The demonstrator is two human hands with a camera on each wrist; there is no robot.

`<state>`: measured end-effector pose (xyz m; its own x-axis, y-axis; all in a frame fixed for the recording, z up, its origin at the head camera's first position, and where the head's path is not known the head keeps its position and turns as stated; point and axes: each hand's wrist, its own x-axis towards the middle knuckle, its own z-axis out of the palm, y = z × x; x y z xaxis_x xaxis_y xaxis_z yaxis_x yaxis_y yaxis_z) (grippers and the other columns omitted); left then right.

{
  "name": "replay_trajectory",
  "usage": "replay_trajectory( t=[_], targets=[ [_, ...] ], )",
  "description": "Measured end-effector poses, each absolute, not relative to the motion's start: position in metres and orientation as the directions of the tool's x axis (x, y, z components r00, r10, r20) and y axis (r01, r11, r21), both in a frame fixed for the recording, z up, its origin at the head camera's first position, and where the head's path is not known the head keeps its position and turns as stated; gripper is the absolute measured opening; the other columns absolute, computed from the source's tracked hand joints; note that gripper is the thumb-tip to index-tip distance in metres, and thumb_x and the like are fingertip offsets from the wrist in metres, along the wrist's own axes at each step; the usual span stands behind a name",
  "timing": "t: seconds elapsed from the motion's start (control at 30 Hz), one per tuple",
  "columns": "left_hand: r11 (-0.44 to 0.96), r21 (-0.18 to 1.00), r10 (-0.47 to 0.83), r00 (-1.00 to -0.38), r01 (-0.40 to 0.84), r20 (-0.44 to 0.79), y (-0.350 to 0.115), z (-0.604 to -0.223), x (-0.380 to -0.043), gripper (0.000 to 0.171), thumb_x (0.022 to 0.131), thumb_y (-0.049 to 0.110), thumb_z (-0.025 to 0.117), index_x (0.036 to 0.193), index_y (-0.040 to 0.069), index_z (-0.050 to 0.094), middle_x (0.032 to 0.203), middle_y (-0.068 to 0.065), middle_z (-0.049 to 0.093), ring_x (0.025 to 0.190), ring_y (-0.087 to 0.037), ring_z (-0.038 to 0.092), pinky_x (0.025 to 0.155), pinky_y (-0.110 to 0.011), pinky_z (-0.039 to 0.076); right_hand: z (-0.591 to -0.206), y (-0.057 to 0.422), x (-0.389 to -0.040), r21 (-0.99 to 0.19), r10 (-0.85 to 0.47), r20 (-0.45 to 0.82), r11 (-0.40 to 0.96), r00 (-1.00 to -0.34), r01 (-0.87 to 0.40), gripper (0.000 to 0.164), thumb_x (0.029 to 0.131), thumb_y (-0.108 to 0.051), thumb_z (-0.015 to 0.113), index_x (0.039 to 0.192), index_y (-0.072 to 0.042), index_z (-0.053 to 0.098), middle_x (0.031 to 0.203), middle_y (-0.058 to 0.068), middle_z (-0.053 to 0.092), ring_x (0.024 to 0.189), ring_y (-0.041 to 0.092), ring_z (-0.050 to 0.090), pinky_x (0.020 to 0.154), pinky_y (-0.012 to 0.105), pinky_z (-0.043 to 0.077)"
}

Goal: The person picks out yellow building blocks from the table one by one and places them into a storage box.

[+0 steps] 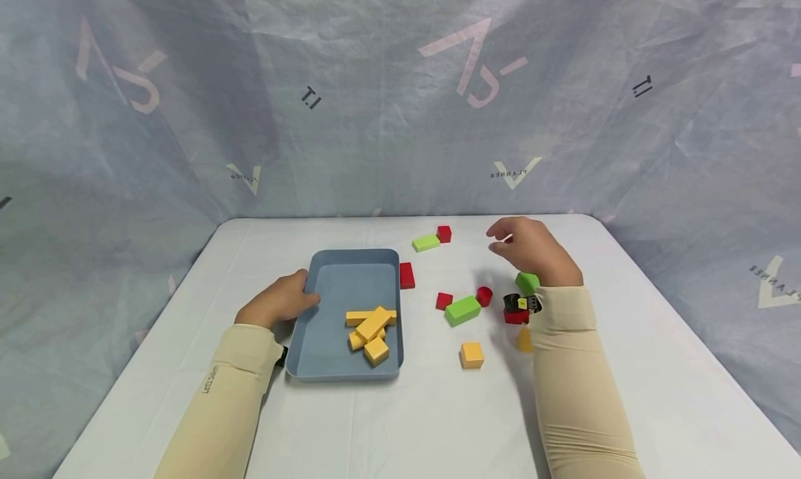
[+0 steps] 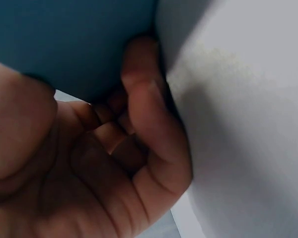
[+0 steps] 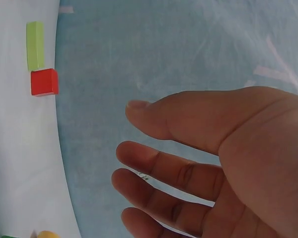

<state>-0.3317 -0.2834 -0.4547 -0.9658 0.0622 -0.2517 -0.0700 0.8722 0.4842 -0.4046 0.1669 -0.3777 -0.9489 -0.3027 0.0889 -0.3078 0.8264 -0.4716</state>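
Note:
On the left of the table, my left hand (image 1: 279, 299) grips the left wall of a blue-grey tray (image 1: 332, 274). Its thumb lies over the rim; in the left wrist view the fingers (image 2: 149, 114) curl against the tray's outside (image 2: 69, 39). Several yellow blocks lie piled in the tray's near right part, among them an oblong block (image 1: 373, 324) and a cube (image 1: 377, 352). My right hand (image 1: 532, 246) hovers over the table's far right, thumb and fingers apart and slightly bent. The right wrist view shows nothing between them.
Right of the tray lie a red block (image 1: 407, 275), a green block (image 1: 463, 311), a red cylinder (image 1: 484, 296) and a yellow cube (image 1: 472, 355). Farther back, a light green block (image 1: 426, 242) touches a red cube (image 1: 444, 234). The right forearm partly covers more blocks. Grey cloth (image 1: 375, 103) hangs behind.

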Motion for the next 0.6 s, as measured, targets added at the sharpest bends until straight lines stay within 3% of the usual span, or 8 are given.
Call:
replay_trajectory(
  t=[0.37, 0.6],
  targets=[
    [0.876, 0.475, 0.057, -0.963, -0.077, -0.262, -0.283, -0.455, -0.334, 0.065, 0.095, 0.026, 0.054, 0.142, -0.007, 0.024, 0.133, -0.028, 0.043, 0.098, -0.028, 0.050, 0.084, -0.050, 0.045, -0.379, 0.178, -0.406, -0.485, -0.249, 0.076, 0.837, -0.966, -0.253, 0.021, 0.091, -0.023, 0.063, 0.111, -0.019, 0.064, 0.110, 0.007, 0.059, 0.093, 0.023, 0.054, 0.079, 0.047, 0.049],
    [0.876, 0.475, 0.051, -0.963, -0.083, -0.264, -0.281, -0.453, -0.332, 0.069, 0.095, 0.027, 0.054, 0.144, -0.008, 0.019, 0.139, -0.029, 0.037, 0.114, -0.033, 0.045, 0.094, -0.055, 0.040, -0.382, 0.188, -0.408, -0.498, -0.226, 0.049, 0.839, -0.973, -0.219, 0.022, 0.092, -0.023, 0.061, 0.113, -0.017, 0.063, 0.115, 0.009, 0.057, 0.092, 0.024, 0.055, 0.077, 0.047, 0.050]
  ],
)
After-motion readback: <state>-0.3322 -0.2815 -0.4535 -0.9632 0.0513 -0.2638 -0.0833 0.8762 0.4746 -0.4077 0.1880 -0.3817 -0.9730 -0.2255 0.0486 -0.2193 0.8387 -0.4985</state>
